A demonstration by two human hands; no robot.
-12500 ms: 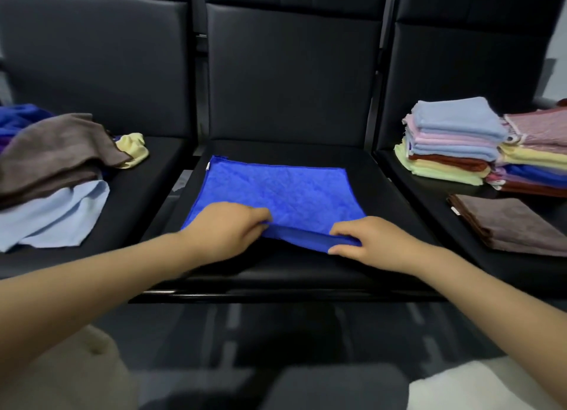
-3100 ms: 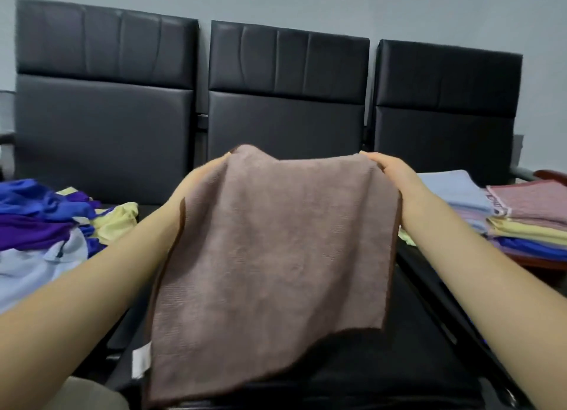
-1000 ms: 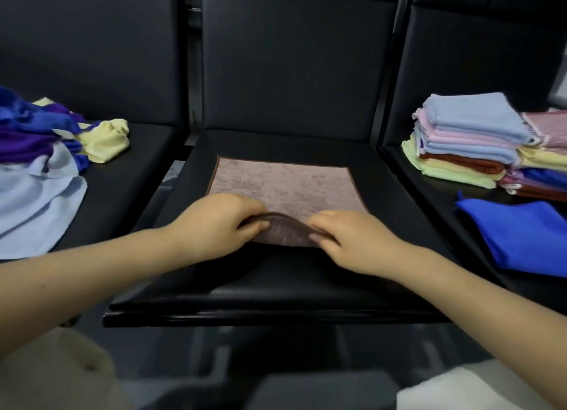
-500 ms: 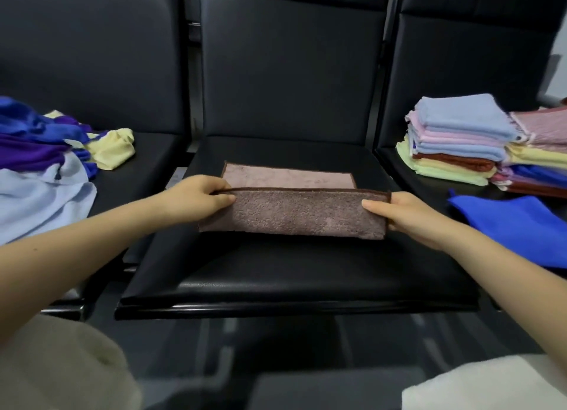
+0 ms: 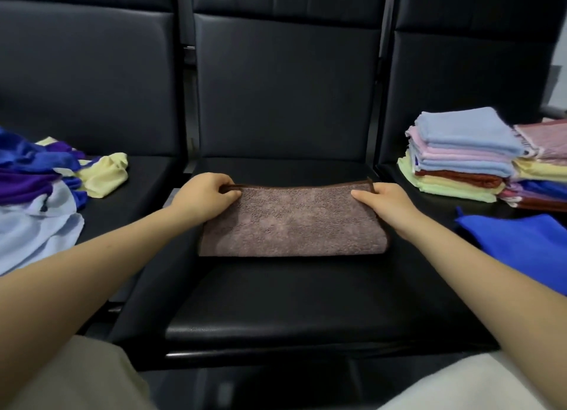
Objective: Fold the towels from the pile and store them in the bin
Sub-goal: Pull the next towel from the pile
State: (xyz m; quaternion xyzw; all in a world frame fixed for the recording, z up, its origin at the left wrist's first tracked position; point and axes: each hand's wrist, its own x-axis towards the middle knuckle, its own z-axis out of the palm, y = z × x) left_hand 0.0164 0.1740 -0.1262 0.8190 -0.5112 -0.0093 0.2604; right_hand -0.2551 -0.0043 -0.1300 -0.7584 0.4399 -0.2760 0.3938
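Observation:
A brown towel [image 5: 293, 222] lies folded in half on the middle black seat [image 5: 285, 299], its two edges lined up at the far side. My left hand [image 5: 204, 198] pinches the towel's far left corner. My right hand [image 5: 385, 202] pinches the far right corner. An unfolded pile of towels [image 5: 40, 194] in blue, purple, pale blue and yellow sits on the left seat. No bin is in view.
Two stacks of folded towels [image 5: 460, 158] stand on the right seat, with a folded blue towel [image 5: 518, 244] in front of them. Black seat backs rise behind all three seats. My knees show at the bottom edge.
Both hands carried the towel's near edge over to the far edge, so the towel now lies folded in half. Earlier, the folded blue towel went to the right seat.

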